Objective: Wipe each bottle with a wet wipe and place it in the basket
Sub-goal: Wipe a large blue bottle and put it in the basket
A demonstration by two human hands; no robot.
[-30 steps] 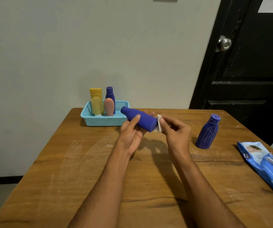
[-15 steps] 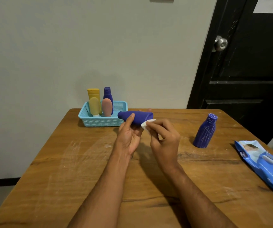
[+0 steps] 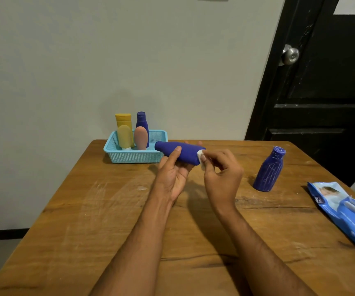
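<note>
the left hand (image 3: 173, 176) holds a blue bottle (image 3: 179, 154) above the surface (image 3: 112, 221), just in front of the basket (image 3: 129, 155) near the far left corner. the bottle lies on its side, its long axis running roughly left to right, the narrow cap end pointing left toward the basket and the wide base pointing right. the thumb lies curled over the near side of the bottle and the fingertips show past its far side, so this grip is closed around the bottle.

the right hand (image 3: 222, 178) pinches a small folded white wipe (image 3: 201, 159) between thumb and fingers and presses it against the base end of the bottle.

four bottles stand in the light blue basket: a yellow tube (image 3: 123, 121) and a dark blue bottle (image 3: 142, 121) at the back, a pale yellow bottle (image 3: 124, 137) and a pink bottle (image 3: 140, 137) in front.

another blue bottle (image 3: 268, 170) stands upright toward the right edge, cap up, with pale scratchy marks on its side. a blue pack of wipes (image 3: 347, 214) lies flat at the right edge.
</note>
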